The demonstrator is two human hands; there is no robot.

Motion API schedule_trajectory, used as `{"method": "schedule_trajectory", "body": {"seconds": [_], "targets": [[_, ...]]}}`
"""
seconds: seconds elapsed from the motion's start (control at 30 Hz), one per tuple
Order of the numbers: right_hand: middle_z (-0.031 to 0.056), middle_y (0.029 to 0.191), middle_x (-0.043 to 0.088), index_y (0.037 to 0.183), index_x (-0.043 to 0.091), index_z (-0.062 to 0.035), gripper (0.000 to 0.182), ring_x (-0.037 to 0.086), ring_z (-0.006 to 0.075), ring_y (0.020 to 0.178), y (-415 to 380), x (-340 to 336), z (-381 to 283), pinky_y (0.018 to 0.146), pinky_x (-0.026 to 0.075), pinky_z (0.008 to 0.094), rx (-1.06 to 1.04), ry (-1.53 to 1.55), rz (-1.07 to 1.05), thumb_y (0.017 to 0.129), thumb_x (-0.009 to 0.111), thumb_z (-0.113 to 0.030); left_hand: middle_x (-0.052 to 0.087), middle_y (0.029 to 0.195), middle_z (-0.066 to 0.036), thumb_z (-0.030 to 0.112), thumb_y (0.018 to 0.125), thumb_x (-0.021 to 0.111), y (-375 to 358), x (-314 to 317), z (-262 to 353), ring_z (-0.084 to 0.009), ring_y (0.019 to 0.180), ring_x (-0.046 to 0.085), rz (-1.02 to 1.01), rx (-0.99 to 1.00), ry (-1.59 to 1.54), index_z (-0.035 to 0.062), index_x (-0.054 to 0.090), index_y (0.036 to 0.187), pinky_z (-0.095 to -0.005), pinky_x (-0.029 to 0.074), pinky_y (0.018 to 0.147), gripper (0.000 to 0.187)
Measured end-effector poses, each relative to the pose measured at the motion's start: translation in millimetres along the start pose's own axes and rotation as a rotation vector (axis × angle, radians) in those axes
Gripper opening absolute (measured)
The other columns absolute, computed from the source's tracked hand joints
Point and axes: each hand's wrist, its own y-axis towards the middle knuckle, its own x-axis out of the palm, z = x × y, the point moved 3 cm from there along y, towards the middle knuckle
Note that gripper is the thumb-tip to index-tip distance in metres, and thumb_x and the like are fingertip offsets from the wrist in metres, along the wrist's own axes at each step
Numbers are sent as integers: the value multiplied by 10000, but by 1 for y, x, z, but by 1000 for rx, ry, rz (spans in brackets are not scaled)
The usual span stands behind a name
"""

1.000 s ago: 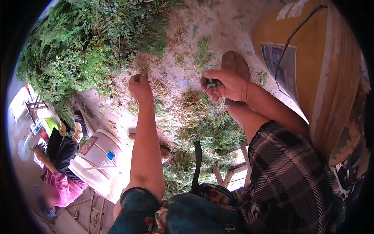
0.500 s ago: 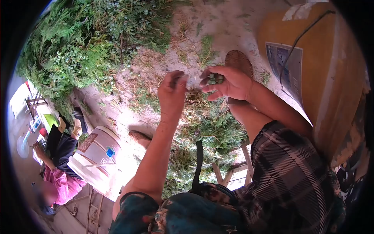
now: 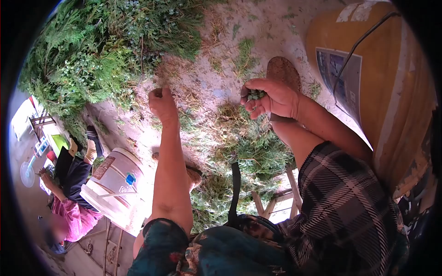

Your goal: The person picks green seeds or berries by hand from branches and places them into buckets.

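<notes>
In the head view my right hand lies palm up with its fingers curled round a small cluster of green cones. My left hand is closed in a pinch, out over the littered floor near the leafy pile. Whatever those fingers grip, if anything, is hidden. The two hands are well apart. Beneath them, cut green sprigs and brown clippings lie on the ground between my feet.
A big heap of green conifer branches fills the upper left. At right stands a large yellow container with a dark wire handle. A white bucket is at lower left, beside a seated person in pink.
My left hand has swung left, away from my right hand, toward the branch heap. My right hand stays nearly in place, its fingers curled more over the cones.
</notes>
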Motion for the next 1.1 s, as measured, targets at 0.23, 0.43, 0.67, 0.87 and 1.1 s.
{"method": "schedule_trajectory", "body": {"seconds": [0.23, 0.43, 0.67, 0.87, 1.1], "targets": [[141, 881, 594, 955, 547, -7, 248, 599, 219, 727, 1, -2, 2, 603, 553, 375, -13, -3, -23, 889, 514, -244, 641, 721, -154, 213, 797, 610, 30, -3, -14, -259, 673, 618, -29, 50, -14, -40, 612, 849, -371, 478, 630, 258], [137, 881, 594, 945, 570, -11, 254, 597, 240, 736, 3, -2, 2, 650, 536, 422, -13, -18, -15, 883, 516, -252, 648, 702, -135, 164, 763, 622, 74, -2, -42, -214, 579, 625, -46, 222, 137, -7, 648, 833, -332, 482, 563, 187], [118, 866, 601, 951, 542, -6, 250, 605, 212, 725, 1, 0, 2, 618, 542, 374, -23, -35, -19, 896, 500, -245, 650, 712, -162, 228, 770, 604, 54, -10, -18, -285, 623, 616, -42, 358, 282, 8, 667, 839, -375, 464, 598, 239], [119, 989, 572, 1023, 528, -10, 278, 587, 258, 892, 1, 4, 0, 755, 531, 430, -26, -50, -42, 918, 471, -261, 629, 769, -49, 248, 880, 570, -46, 1, 23, -114, 633, 566, -311, 55, -220, -3, 606, 1021, -260, 451, 553, 290], [112, 916, 572, 1013, 536, -20, 246, 586, 267, 879, -2, 4, -1, 743, 531, 455, 32, 86, -96, 908, 486, -237, 637, 978, -165, 179, 867, 549, -22, 0, 61, -217, 723, 602, -214, 18, -272, -18, 559, 1138, -310, 478, 677, 335]]}}
